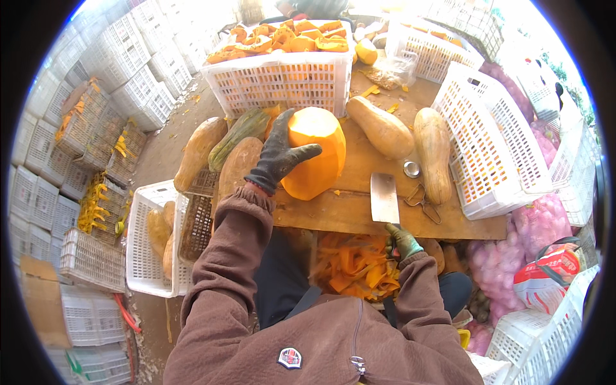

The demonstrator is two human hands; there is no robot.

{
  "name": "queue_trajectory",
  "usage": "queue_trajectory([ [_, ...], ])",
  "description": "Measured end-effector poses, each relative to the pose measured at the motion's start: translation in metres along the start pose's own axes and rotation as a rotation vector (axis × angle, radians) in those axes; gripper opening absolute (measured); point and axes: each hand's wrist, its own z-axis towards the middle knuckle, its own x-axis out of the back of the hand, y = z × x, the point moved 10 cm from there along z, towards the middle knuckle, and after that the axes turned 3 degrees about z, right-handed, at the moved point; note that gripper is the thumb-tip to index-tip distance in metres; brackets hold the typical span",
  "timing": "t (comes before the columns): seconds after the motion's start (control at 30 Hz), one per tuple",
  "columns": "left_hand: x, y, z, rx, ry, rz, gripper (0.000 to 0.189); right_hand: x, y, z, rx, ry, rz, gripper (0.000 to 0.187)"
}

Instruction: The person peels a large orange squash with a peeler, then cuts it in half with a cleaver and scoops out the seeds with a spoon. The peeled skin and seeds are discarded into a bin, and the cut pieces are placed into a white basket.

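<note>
My left hand (278, 156), in a dark glove, grips the left side of a peeled orange pumpkin (317, 171), its thumb across the near face. The pumpkin stands on a wooden tabletop (332, 214), its sides cut into flat facets. In a greenish glove, my right hand (403, 241) holds the handle of a cleaver (384, 195) at the table's near edge. The broad blade points away from me, over the wood, apart from the pumpkin. A wire-handled peeler (426, 204) and a small round metal object (411, 169) lie right of the blade.
Unpeeled pumpkins (380, 127) lie around the tabletop. A white crate of cut pumpkin (281, 82) stands at the far side, another white crate (486, 144) at the right. Orange peelings (356, 269) fill the space below the near edge. Another person (313, 7) sits beyond.
</note>
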Motion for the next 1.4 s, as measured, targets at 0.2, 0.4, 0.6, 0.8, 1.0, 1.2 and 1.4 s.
queue_trajectory([
  [0.2, 0.016, -0.019, -0.02, 0.07, 0.168, -0.385, 0.073, -0.075, -0.114, -0.091, 0.572, 0.002, -0.304, 0.02],
  [0.4, 0.074, 0.003, -0.005, -0.227, 0.52, -0.265, 0.057, -0.165, -0.223, -0.174, 1.279, 0.064, -0.974, 0.023],
  [0.6, 0.091, 0.073, 0.069, -0.482, 0.346, -0.005, 0.052, -0.206, -0.247, -0.153, 1.043, 0.022, -1.326, 0.025],
  [0.8, 0.011, 0.086, 0.127, -0.495, -0.37, 0.666, 0.033, -0.221, -0.265, -0.149, 0.718, -0.124, -1.391, 0.022],
  [1.0, -0.002, 0.047, 0.128, -0.575, -0.466, 0.697, 0.031, -0.232, -0.273, -0.15, 0.708, -0.171, -1.458, 0.02],
  [1.2, -0.009, 0.023, 0.137, -0.713, -0.346, 0.578, 0.026, -0.216, -0.266, -0.133, 0.451, -0.15, -1.312, 0.018],
  [1.4, -0.012, 0.022, 0.139, -0.603, -0.367, 0.565, 0.029, -0.216, -0.265, -0.128, 0.457, -0.148, -1.287, 0.02],
])
